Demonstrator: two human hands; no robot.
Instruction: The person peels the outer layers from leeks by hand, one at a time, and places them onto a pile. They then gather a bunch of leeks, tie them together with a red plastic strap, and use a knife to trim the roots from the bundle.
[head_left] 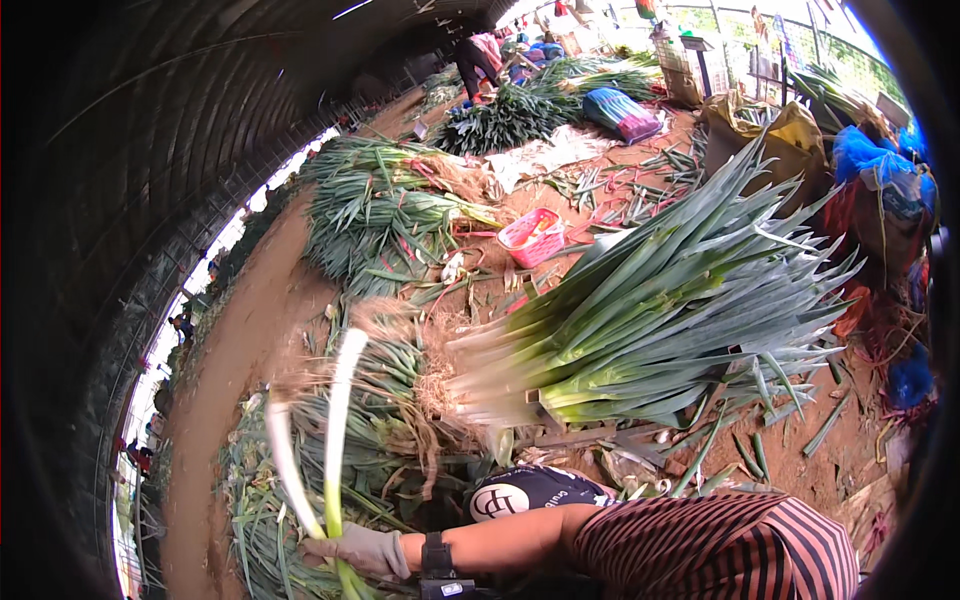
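At the lower left my right hand (368, 552), in a grey glove, is closed around the green part of long green onions (342, 410). Two thick white shafts stand up from it, their roots blurred at the top. A striped sleeve and a black wrist strap (437, 555) show on this arm. Beneath the held stalks spreads a heap of green onions (290, 520) with rooty ends. To the right, a big bundle of green onions (650, 310) lies with white ends toward the left and leaves to the right. My left hand is out of view.
Farther off are a pink plastic basket (532, 238), more onion piles (380, 205), and a blue-and-pink sack (622, 113). Blue bags (890, 170) stand at the right. Dark printed cloth (540, 492) lies beside my arm. Another person (478, 62) bends at the back.
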